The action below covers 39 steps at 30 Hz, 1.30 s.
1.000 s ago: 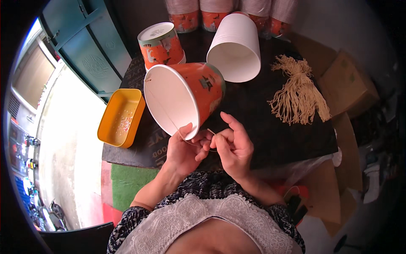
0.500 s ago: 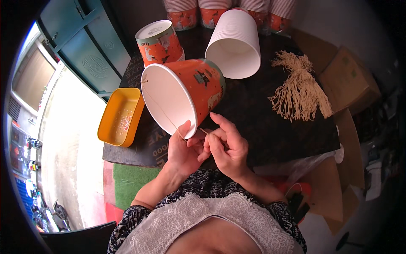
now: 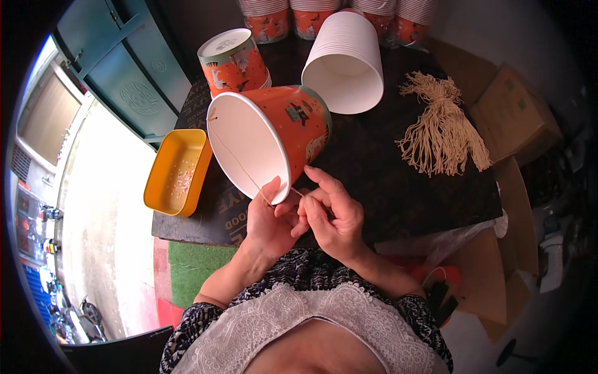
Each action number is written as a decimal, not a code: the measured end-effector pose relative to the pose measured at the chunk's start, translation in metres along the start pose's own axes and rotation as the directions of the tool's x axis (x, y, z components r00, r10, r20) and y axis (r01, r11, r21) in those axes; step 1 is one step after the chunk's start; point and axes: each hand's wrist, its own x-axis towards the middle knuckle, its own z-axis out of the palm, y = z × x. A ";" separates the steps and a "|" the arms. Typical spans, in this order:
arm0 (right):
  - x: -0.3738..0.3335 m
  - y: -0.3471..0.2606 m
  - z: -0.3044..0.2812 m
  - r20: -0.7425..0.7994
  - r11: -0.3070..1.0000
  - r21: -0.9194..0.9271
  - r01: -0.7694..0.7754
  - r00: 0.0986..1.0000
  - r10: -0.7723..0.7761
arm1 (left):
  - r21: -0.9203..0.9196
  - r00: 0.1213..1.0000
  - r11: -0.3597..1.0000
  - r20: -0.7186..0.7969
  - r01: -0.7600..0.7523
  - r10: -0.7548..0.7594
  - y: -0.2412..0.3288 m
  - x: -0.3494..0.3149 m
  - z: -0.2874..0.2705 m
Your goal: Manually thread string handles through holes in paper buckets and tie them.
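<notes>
As the bucket (image 3: 274, 140) is thin paper, it seems light and easy to dent, so its rolled rim is the best grip. It lies tilted just above the left hand (image 3: 269, 219), which pinches the rim; the right hand (image 3: 333, 215) pinches the string (image 3: 240, 163).

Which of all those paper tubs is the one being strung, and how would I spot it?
Start at the dark table. Near its front edge, both hands meet: the left hand and right hand pinch a thin cord at the rim of an orange paper bucket. Unlike the upturned one and the white stack, it lies tilted with the cord across its mouth.
</notes>
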 end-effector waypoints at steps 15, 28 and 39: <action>0.000 0.000 0.002 -0.025 0.997 -0.076 -0.026 0.999 0.024 | 0.059 1.000 0.998 -0.015 0.010 -0.009 -0.002 -0.001 -0.003; 0.005 0.010 -0.004 -0.010 0.987 -0.113 -0.117 0.993 0.117 | 0.357 0.963 0.925 -0.174 -0.131 0.203 -0.008 0.000 -0.002; 0.021 0.021 -0.008 -0.190 0.950 -0.236 -0.203 0.969 0.160 | 0.438 0.992 0.892 -0.014 -0.110 0.129 -0.003 0.006 -0.010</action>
